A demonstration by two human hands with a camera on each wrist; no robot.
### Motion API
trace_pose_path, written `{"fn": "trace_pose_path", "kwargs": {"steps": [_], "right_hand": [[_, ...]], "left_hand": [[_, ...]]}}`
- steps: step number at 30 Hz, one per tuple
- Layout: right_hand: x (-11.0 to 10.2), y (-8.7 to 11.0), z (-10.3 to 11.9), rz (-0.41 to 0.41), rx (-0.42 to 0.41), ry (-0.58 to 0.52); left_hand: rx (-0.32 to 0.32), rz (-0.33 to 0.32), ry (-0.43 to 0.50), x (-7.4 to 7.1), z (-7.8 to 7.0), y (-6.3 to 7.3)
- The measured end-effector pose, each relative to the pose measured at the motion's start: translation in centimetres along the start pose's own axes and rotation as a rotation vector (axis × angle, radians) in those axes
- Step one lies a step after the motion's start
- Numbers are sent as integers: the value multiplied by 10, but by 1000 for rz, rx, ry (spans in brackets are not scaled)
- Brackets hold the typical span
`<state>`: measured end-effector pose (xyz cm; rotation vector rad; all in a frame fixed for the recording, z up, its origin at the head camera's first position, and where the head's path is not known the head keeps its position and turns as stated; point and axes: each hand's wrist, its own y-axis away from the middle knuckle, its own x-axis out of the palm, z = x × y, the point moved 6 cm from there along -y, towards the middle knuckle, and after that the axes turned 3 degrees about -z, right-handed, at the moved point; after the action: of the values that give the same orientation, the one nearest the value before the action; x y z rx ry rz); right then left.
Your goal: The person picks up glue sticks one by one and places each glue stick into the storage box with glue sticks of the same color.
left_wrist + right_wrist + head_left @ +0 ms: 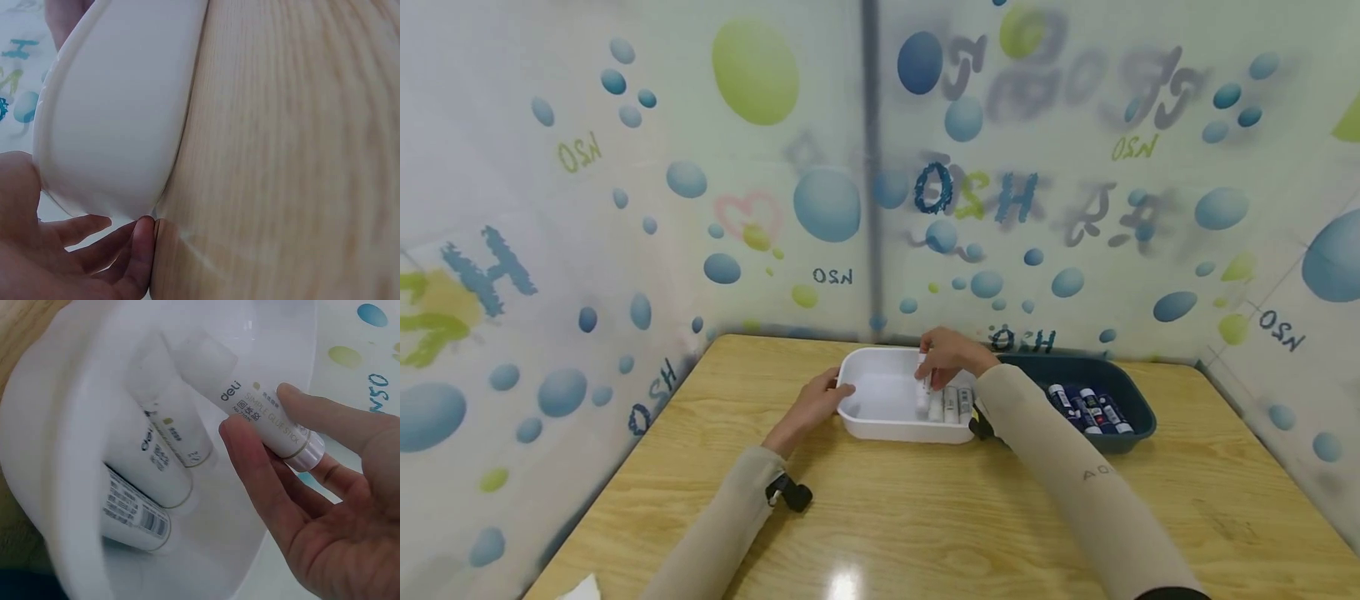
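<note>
A white plastic basin [902,431] stands on the wooden table. My left hand [811,407] holds its left end, thumb over the rim and the other fingers along the outer wall and low at the base. Between thumb and fingers, my right hand [953,357] pinches a white glue stick [265,419] by its end, tilted inside the basin. Beside it, several more white glue sticks [153,462] lie in a row at the basin's right end. The right forearm passes over part of a dark basin [1138,421] standing to the right.
Several dark blue glue sticks with white caps [1090,410] lie in the dark basin. Behind the table [880,517] hangs a patterned curtain [827,204]. A scrap of white paper [582,588] is at the near left edge.
</note>
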<state>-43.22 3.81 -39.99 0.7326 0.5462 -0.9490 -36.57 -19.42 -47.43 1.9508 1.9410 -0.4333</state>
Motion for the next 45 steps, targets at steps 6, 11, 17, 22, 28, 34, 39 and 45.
{"fn": "trace_pose_path", "kwargs": {"steps": [6,11,17,22,28,34,39,45], "right_hand": [[9,-2,-1,-16,4,42],[9,-5,-4,-66,59,89],[12,-11,-14,-60,108,172],[18,-11,-20,-28,93,180],[22,-6,-25,-8,116,174],[21,-3,-29,0,95,184],[10,6,-26,-20,9,188],[-9,36,-19,-117,-170,152]], "left_hand": [[-11,0,-5,-1,0,1],[-11,1,-8,-1,-1,1],[-4,-5,0,-1,-2,0],[-4,-3,7,0,0,0],[-8,14,12,4,3,0],[-1,25,11,6,1,0],[14,27,17,9,0,-1],[-18,21,7,7,4,-2]]}}
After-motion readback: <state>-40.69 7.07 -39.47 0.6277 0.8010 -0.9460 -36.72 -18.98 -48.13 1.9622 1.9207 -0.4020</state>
